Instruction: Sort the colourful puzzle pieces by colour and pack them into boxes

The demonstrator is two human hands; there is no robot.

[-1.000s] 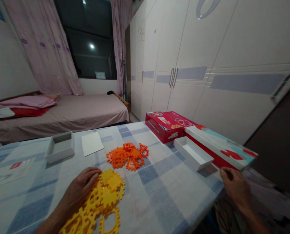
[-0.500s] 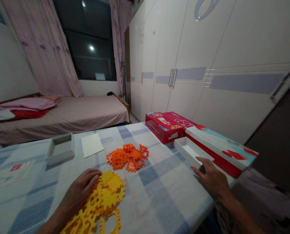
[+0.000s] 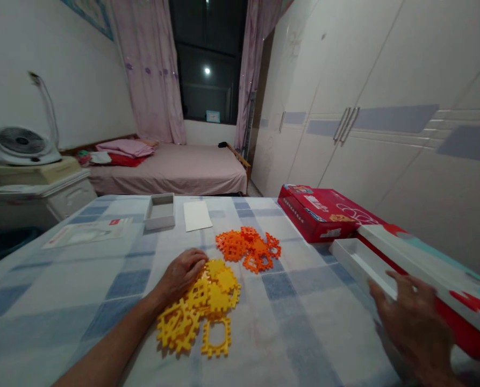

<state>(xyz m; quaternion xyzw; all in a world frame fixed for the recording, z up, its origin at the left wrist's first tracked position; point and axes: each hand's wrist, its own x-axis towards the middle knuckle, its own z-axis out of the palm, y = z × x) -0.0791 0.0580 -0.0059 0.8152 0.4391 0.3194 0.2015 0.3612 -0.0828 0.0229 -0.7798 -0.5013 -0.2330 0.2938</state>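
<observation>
My left hand (image 3: 186, 271) lies against the upper left side of a pile of yellow interlocking plastic pieces (image 3: 219, 295), its fingers extended and close together. No piece is visibly lifted in it. A separate pile of orange interlocking pieces (image 3: 250, 248) is just beyond, to the right. On the right, my right hand (image 3: 413, 317) is over the near end of a long, shallow white box (image 3: 355, 260), thumb and fingers apart. Whether the fingertips touch the box is unclear. The box sits against a larger red and white box (image 3: 421, 263).
A red printed box (image 3: 320, 212) lies at the far right of the table. Farther back are a small grey-white open box (image 3: 160, 219) and a white card (image 3: 197, 216). A flat clear packet (image 3: 88, 232) lies on the left of the checked tablecloth (image 3: 98, 317).
My view has swung left and shows more of the table and a fan. My left hand stays by the yellow pieces; my right hand remains near the white box, its fingers spread over it.
</observation>
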